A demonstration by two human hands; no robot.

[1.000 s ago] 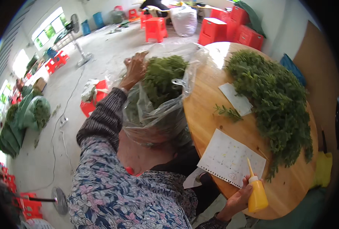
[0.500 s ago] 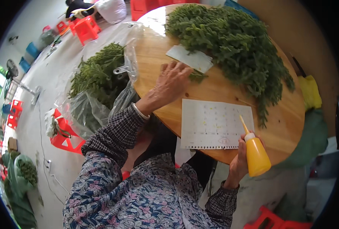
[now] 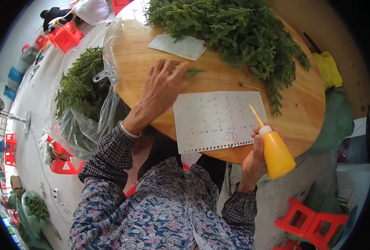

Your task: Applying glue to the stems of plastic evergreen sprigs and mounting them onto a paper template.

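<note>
My left hand [image 3: 160, 85] is over the left part of a round wooden table [image 3: 303, 125], palm down with bent fingers. A small green sprig [image 3: 194, 71] sticks out by its thumb side. The hand seems closed on the sprig, but the palm side is hidden. In my right hand [image 3: 255, 160] is a yellow squeeze bottle [image 3: 280, 156] with a long thin nozzle, tilted up and left over a perforated calendar sheet [image 3: 212, 125]. Beyond my left hand lies a folded white sheet [image 3: 178, 46]. A big heap of green fir-like branches [image 3: 239, 33] covers the far right of the table.
Left of the table, a clear plastic bag [image 3: 83, 129] holds more green branches [image 3: 78, 79]. Red plastic stools [image 3: 68, 36] stand around the floor, and two more [image 3: 310, 221] are at lower right. A yellow cloth [image 3: 327, 71] hangs beyond the right table edge. A person [image 3: 56, 17] is at far left.
The view has shifted, moving the table left and up. My left hand has drawn back from the folded sheet toward me, with the sprig beside it. My right hand keeps the bottle over the sheet's right side.
</note>
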